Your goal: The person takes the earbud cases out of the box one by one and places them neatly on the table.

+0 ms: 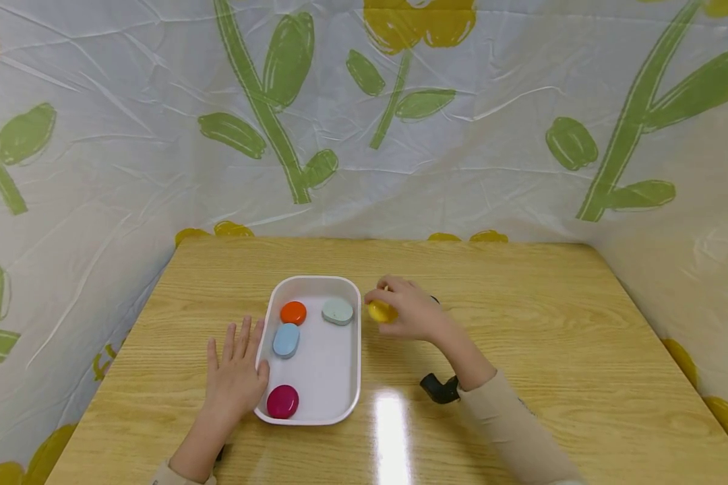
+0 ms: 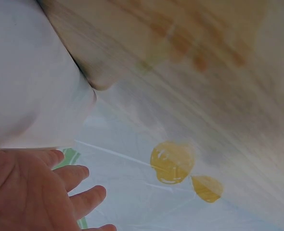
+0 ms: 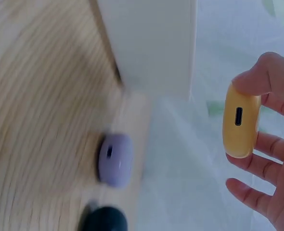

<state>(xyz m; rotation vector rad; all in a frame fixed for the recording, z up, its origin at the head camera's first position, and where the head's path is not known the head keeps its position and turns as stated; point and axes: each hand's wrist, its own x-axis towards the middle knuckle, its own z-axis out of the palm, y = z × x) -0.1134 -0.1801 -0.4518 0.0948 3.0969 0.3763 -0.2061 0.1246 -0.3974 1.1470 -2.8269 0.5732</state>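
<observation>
My right hand pinches a yellow earbud charging case between thumb and fingers, just off the right rim of a white tray. A dark slot like a charging port shows on the case's end. My left hand lies at the tray's left side, fingers straight and spread, thumb at the rim. Inside the tray are an orange case, a pale green case, a light blue case and a magenta case.
On the wooden table a lilac case stands near a dark rounded thing; my right hand mostly hides that spot in the head view. A black bent piece sits by my right wrist. A flower-patterned sheet surrounds the table.
</observation>
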